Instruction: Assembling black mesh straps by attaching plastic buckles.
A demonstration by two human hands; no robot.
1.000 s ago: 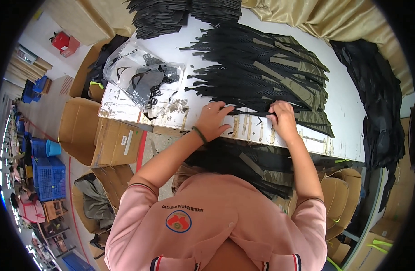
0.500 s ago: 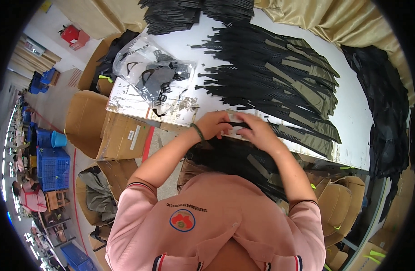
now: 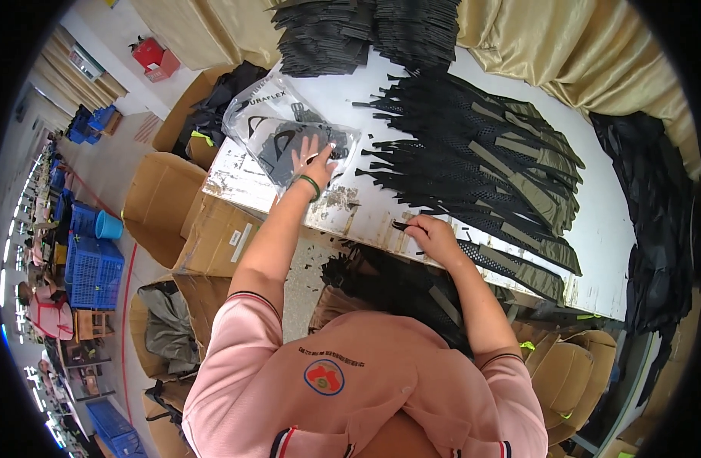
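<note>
My left hand (image 3: 314, 162) reaches out over a clear plastic bag (image 3: 253, 114), its fingers spread. Dark plastic buckles (image 3: 272, 151) show through the bag beneath and beside the fingers. At the near edge of the white table my right hand (image 3: 434, 238) pinches the narrow black end of a mesh strap (image 3: 503, 263). The strap's wider black and grey-green part trails off to the right along the edge. Beyond that hand, a row of similar straps (image 3: 472, 160) lies overlapped, narrow ends to the left.
Stacks of black strips (image 3: 323, 38) stand at the table's (image 3: 606, 229) far side. Cardboard boxes (image 3: 159, 202) are on the left and another box (image 3: 568, 370) at the lower right. Dark fabric (image 3: 652, 191) hangs over the right edge. More black straps (image 3: 396, 286) lie below the table edge by my body.
My left hand has left the strap end beside my right hand and moved left and away from me onto the bag, fingers spreading. My right hand keeps its pinch. The view has shifted slightly.
</note>
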